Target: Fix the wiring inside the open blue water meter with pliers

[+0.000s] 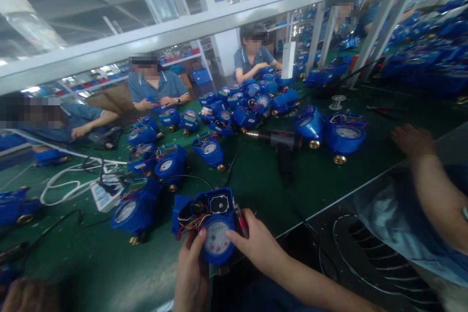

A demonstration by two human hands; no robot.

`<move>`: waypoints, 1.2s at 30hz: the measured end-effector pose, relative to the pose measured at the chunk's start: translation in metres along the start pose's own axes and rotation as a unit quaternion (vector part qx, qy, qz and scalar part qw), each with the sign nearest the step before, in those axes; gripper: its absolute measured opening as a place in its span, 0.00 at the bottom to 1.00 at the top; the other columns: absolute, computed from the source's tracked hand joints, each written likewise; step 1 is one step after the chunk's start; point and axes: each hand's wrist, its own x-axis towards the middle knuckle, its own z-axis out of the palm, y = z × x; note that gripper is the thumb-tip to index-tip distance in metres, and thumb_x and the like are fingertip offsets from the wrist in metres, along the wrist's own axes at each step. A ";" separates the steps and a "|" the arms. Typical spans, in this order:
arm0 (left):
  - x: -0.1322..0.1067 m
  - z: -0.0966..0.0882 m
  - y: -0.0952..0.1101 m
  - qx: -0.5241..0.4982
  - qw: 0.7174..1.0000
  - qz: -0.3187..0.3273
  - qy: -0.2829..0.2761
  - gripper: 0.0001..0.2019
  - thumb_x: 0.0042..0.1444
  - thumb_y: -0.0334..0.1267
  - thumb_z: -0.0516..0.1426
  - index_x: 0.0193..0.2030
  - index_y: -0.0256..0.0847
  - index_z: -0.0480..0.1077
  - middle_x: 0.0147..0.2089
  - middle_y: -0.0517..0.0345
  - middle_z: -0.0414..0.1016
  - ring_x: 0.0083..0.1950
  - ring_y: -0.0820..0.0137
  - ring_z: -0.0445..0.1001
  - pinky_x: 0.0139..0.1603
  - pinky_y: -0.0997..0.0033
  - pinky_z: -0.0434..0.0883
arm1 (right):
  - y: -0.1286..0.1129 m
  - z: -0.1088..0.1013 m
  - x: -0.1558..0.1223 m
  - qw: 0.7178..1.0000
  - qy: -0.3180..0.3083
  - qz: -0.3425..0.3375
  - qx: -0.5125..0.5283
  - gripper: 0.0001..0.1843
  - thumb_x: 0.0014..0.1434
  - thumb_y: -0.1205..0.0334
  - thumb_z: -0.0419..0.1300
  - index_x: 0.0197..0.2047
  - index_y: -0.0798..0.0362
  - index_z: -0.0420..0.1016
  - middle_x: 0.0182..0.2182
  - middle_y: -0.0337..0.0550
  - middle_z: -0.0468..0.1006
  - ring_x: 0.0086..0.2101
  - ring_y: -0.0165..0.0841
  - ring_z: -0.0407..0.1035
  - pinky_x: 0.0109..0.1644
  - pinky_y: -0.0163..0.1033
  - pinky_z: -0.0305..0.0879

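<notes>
I hold a blue water meter with an open top, loose coloured wires and a white dial, just above the near edge of the green table. My left hand grips it from below, thumb on the dial face. My right hand clasps its right side, fingers curled round the housing, with a thin dark red-tipped tool under the fingers.
Several more blue meters crowd the table's middle and left. A black power screwdriver lies right of centre. A white power strip with cables sits at left. Another person's arm reaches in at right; other workers sit opposite.
</notes>
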 end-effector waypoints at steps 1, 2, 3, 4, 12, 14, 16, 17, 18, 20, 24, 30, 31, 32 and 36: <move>-0.001 -0.001 0.000 -0.007 1.000 -0.003 0.005 0.14 0.53 0.29 0.58 0.47 0.36 0.69 0.45 0.51 0.77 0.44 0.65 0.77 0.43 0.72 0.75 | 0.001 0.002 0.000 1.000 -0.006 -0.001 -0.008 0.19 0.54 0.51 0.60 0.44 0.54 0.65 0.38 0.46 0.75 0.38 0.37 0.70 0.42 0.39 0.63; -0.002 -0.003 0.000 -0.015 1.000 -0.007 0.012 0.14 0.53 0.29 0.58 0.47 0.36 0.69 0.45 0.51 0.77 0.44 0.65 0.77 0.43 0.72 0.75 | 0.001 0.005 0.001 1.000 -0.015 -0.004 -0.015 0.18 0.55 0.51 0.59 0.44 0.53 0.65 0.38 0.46 0.74 0.39 0.38 0.69 0.42 0.40 0.63; -0.003 -0.005 0.000 -0.023 0.999 -0.011 0.020 0.14 0.52 0.29 0.59 0.47 0.36 0.69 0.45 0.51 0.77 0.44 0.65 0.77 0.43 0.72 0.75 | 0.001 0.006 0.002 0.999 -0.027 -0.008 -0.020 0.17 0.55 0.51 0.59 0.44 0.53 0.65 0.38 0.46 0.74 0.39 0.38 0.69 0.43 0.40 0.63; -0.005 -0.008 0.001 -0.030 0.999 -0.015 0.027 0.14 0.52 0.29 0.59 0.47 0.36 0.69 0.45 0.51 0.77 0.43 0.65 0.77 0.43 0.72 0.75 | 0.000 0.008 0.003 0.999 -0.037 -0.011 -0.023 0.17 0.56 0.52 0.58 0.44 0.53 0.65 0.39 0.46 0.74 0.40 0.38 0.69 0.43 0.40 0.63; -0.026 -0.036 0.008 -0.066 0.994 -0.009 0.085 0.23 0.45 0.33 0.64 0.50 0.39 0.69 0.44 0.54 0.78 0.45 0.62 0.77 0.45 0.70 0.74 | -0.006 0.025 0.005 0.991 -0.125 -0.017 0.036 0.17 0.56 0.52 0.59 0.45 0.52 0.66 0.42 0.46 0.75 0.42 0.38 0.70 0.46 0.42 0.64; -0.030 -0.043 0.008 -0.064 0.992 -0.002 0.105 0.24 0.43 0.35 0.65 0.50 0.40 0.69 0.43 0.55 0.78 0.46 0.60 0.76 0.46 0.68 0.74 | -0.007 0.027 0.003 0.988 -0.139 -0.024 0.056 0.17 0.55 0.52 0.59 0.45 0.53 0.66 0.42 0.45 0.75 0.41 0.37 0.70 0.46 0.41 0.64; -0.031 -0.048 0.009 -0.053 0.991 -0.004 0.120 0.26 0.42 0.35 0.66 0.51 0.41 0.69 0.43 0.56 0.78 0.47 0.58 0.76 0.47 0.65 0.74 | -0.008 0.026 0.002 0.988 -0.139 -0.025 0.064 0.18 0.54 0.52 0.61 0.45 0.53 0.66 0.42 0.44 0.75 0.42 0.37 0.70 0.46 0.41 0.64; -0.030 -0.051 0.009 -0.044 0.991 -0.007 0.124 0.26 0.42 0.36 0.66 0.51 0.43 0.69 0.43 0.57 0.78 0.48 0.57 0.76 0.48 0.64 0.74 | -0.010 0.024 0.001 0.988 -0.136 -0.026 0.068 0.19 0.54 0.52 0.61 0.45 0.53 0.67 0.42 0.44 0.75 0.42 0.37 0.70 0.46 0.41 0.64; -0.028 -0.053 0.010 -0.032 0.991 -0.010 0.127 0.26 0.42 0.36 0.66 0.51 0.44 0.69 0.43 0.57 0.78 0.49 0.57 0.75 0.49 0.64 0.74 | -0.012 0.021 0.000 0.989 -0.129 -0.029 0.073 0.19 0.53 0.52 0.62 0.45 0.52 0.67 0.41 0.43 0.75 0.41 0.37 0.70 0.45 0.40 0.64; -0.023 -0.052 0.012 -0.005 0.992 -0.014 0.122 0.26 0.43 0.36 0.65 0.52 0.45 0.69 0.43 0.59 0.78 0.52 0.57 0.73 0.51 0.64 0.73 | -0.017 0.011 -0.001 0.990 -0.109 -0.042 0.081 0.19 0.52 0.52 0.63 0.45 0.52 0.67 0.41 0.42 0.75 0.41 0.36 0.70 0.45 0.39 0.64; -0.007 -0.027 0.016 0.026 0.997 -0.034 0.056 0.24 0.45 0.36 0.64 0.51 0.46 0.70 0.43 0.60 0.79 0.53 0.56 0.72 0.53 0.63 0.72 | -0.027 -0.017 -0.006 0.996 -0.043 -0.041 0.067 0.18 0.52 0.53 0.62 0.44 0.52 0.67 0.40 0.41 0.75 0.39 0.35 0.69 0.43 0.38 0.64; 0.013 0.051 0.005 0.033 0.995 -0.063 -0.064 0.18 0.51 0.35 0.60 0.50 0.40 0.71 0.44 0.54 0.78 0.46 0.60 0.76 0.46 0.66 0.74 | -0.013 -0.055 -0.006 0.996 0.087 -0.008 0.014 0.16 0.55 0.52 0.59 0.43 0.52 0.67 0.37 0.40 0.75 0.37 0.34 0.69 0.40 0.36 0.62; 0.017 0.062 0.001 0.038 0.994 -0.066 -0.073 0.16 0.52 0.34 0.59 0.49 0.38 0.72 0.43 0.54 0.78 0.45 0.62 0.77 0.45 0.68 0.74 | -0.008 -0.060 -0.005 0.995 0.099 -0.002 0.012 0.16 0.55 0.52 0.59 0.43 0.52 0.67 0.37 0.40 0.75 0.37 0.34 0.69 0.40 0.37 0.62; 0.022 0.072 -0.003 0.043 0.993 -0.069 -0.081 0.15 0.53 0.33 0.58 0.48 0.37 0.72 0.43 0.53 0.78 0.43 0.64 0.77 0.44 0.70 0.74 | -0.003 -0.063 -0.004 0.994 0.108 0.005 0.010 0.16 0.55 0.52 0.59 0.44 0.52 0.68 0.37 0.41 0.75 0.37 0.34 0.69 0.40 0.37 0.62; 0.044 0.093 -0.015 0.047 0.987 -0.081 -0.131 0.13 0.56 0.35 0.57 0.47 0.35 0.72 0.43 0.52 0.78 0.44 0.66 0.76 0.47 0.70 0.72 | 0.008 -0.073 0.002 0.991 0.131 0.024 0.001 0.17 0.55 0.54 0.58 0.46 0.53 0.68 0.39 0.43 0.75 0.38 0.36 0.69 0.42 0.38 0.63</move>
